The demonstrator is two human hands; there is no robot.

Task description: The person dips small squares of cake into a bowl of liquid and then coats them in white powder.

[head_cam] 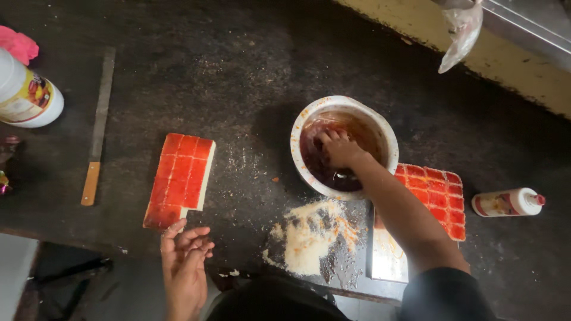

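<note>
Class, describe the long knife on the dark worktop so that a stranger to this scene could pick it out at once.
Start at the dark worktop and go to its left side, between the white bottle and the red-topped scored slab. There lies the knife, lengthwise. Its long flat grey blade and pale wooden handle set it apart.

On the dark bench (238, 71) lie a long wooden-handled knife (98, 128), a white jar (27, 95), a pink cloth (18, 44), a small white bottle (508, 202) and scattered pale crumbs (309, 235).

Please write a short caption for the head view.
Right hand dips into a white bowl of red glaze; left hand rests near a scored red slab.
</note>
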